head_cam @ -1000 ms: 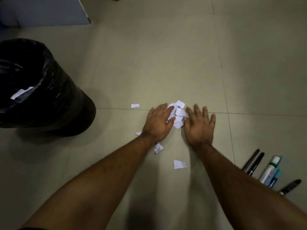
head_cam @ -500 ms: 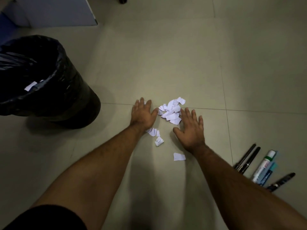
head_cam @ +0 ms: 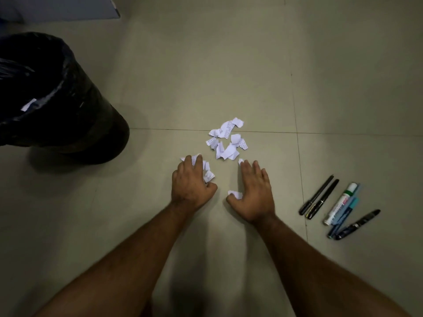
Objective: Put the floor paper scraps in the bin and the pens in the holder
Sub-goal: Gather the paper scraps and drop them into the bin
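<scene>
White paper scraps (head_cam: 226,140) lie in a loose pile on the floor tiles, just beyond both hands. My left hand (head_cam: 192,181) is curled on the floor over a few crumpled scraps (head_cam: 208,173), with thumb and fingers closing around them. My right hand (head_cam: 255,191) rests flat with its fingers apart; one small scrap (head_cam: 235,194) sits against its thumb and another by its fingertips. Several pens and markers (head_cam: 338,207) lie side by side on the floor to the right of my right hand. No pen holder is in view.
A black bin (head_cam: 68,115) lined with a black bag stands on the floor at the left, with a white scrap (head_cam: 28,105) inside it. A pale panel (head_cam: 68,8) stands at the far left corner. Tile seams cross the floor.
Both hands have pulled back toward me from the pile. The left hand has curled over a few scraps, and the right hand has slid down next to a stray scrap.
</scene>
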Demonstrator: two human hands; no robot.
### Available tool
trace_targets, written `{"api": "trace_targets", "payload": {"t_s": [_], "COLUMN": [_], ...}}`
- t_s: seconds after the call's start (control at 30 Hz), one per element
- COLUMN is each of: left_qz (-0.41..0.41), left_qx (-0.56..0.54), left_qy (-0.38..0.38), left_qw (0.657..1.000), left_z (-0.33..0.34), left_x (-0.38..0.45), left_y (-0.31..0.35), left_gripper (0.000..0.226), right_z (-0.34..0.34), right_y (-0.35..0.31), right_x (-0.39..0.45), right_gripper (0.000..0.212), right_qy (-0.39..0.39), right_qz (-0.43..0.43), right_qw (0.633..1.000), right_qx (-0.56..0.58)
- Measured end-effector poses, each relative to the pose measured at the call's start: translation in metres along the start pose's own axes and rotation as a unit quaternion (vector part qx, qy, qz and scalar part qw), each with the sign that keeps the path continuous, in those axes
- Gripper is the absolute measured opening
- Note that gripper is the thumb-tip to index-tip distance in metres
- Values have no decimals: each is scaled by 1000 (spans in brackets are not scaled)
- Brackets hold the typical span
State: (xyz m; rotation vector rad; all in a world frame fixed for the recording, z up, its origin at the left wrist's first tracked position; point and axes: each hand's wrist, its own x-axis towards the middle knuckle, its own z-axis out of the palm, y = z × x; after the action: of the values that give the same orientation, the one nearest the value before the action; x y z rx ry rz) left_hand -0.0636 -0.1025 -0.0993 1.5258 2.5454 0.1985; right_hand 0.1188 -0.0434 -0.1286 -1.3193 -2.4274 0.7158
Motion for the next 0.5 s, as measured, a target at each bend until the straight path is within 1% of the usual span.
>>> {"api": "trace_targets", "payload": {"t_s": [0.07, 0.13, 0.2, 0.3, 0.37, 0.4, 0.43, 0.5], "left_qz": [22, 45, 55, 57, 46, 39, 31, 5], "left_qx": [11, 8, -11, -59, -65, -53, -34, -18], "left_qy": [-14, -18, -26, -16, -13, -7, -5, -36], "left_qw": [1000, 999, 998, 997, 997, 998, 999, 999], "left_z": [6, 11, 13, 9, 3, 0, -3, -7], "left_x": [3, 8, 12, 24, 32, 35, 37, 41], "left_y": [4, 12, 21, 24, 24, 23, 23, 21], "left_gripper": [76, 68, 54, 30, 23, 26, 34, 62], "right_z": [0, 1, 3, 3, 1, 0, -2, -6], "right_y": [6, 12, 14, 12, 12, 12, 14, 15], "right_x": [-10, -5, 6, 29, 41, 45, 48, 55], "right_gripper": [93, 83, 70, 59, 59, 63, 69, 81], "right_qy": [-23, -19, -4, 13, 17, 17, 17, -2], "right_qz": [-30, -29, -22, -24, -29, -30, -28, -12], "right_qw": [998, 997, 997, 996, 997, 998, 997, 998], "right_qx": [-43, -66, -78, -83, -65, -61, -63, -64]}}
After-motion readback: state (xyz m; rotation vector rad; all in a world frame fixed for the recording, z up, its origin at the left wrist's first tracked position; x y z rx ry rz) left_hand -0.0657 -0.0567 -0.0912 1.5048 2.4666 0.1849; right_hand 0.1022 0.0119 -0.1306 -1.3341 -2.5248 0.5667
